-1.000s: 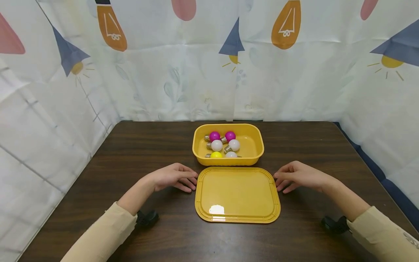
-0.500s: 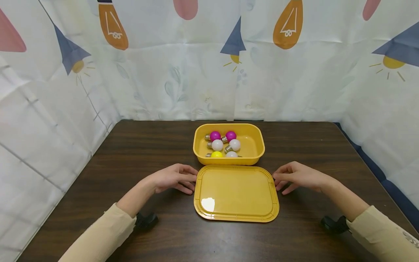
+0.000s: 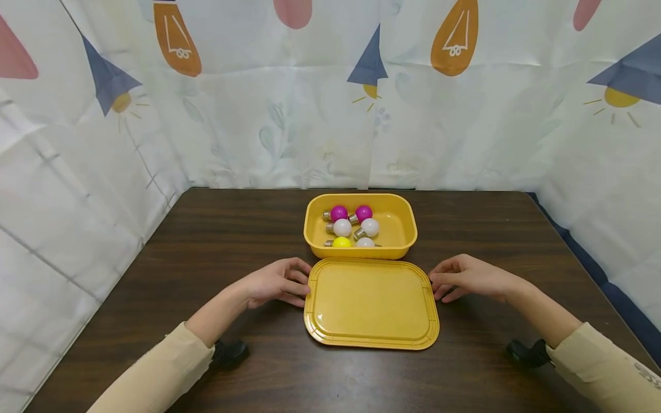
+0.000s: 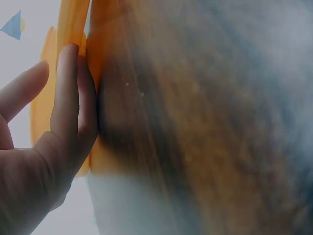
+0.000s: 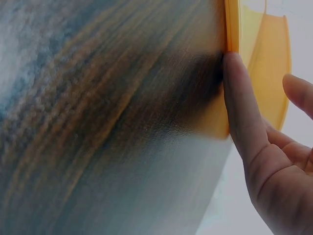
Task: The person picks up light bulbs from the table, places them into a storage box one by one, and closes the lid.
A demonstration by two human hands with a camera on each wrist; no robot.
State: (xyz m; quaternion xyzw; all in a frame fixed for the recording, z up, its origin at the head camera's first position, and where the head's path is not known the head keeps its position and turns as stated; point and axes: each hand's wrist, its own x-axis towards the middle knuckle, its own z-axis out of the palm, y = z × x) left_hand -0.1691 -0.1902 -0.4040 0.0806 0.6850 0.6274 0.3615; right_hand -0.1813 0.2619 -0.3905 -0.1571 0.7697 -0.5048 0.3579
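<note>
A yellow lid or shallow tray (image 3: 372,304) lies on the dark table in front of a yellow box (image 3: 403,226). Fingers of my left hand (image 3: 276,282) touch its left edge; in the left wrist view they are fairly straight and the thumb stands away. At that side a thin gap shows between edge and tabletop, so the lid seems slightly raised there. On the opposite side, my right hand (image 3: 472,278) touches the right edge with extended fingers (image 5: 237,93), thumb apart. Several light bulbs lie in the box, including a magenta bulb (image 3: 338,213), a white bulb (image 3: 342,228) and a yellow bulb (image 3: 341,243).
The wood-grain table (image 3: 232,229) runs back to a white patterned curtain (image 3: 320,126). Black straps with small devices sit at both wrists, the left device (image 3: 230,354) and the right device (image 3: 527,353) hanging near the tabletop.
The lid has shifted slightly left and away from me, closer to the box. The bright reflection on it has shrunk to a small spot. Both hands stay at its sides.
</note>
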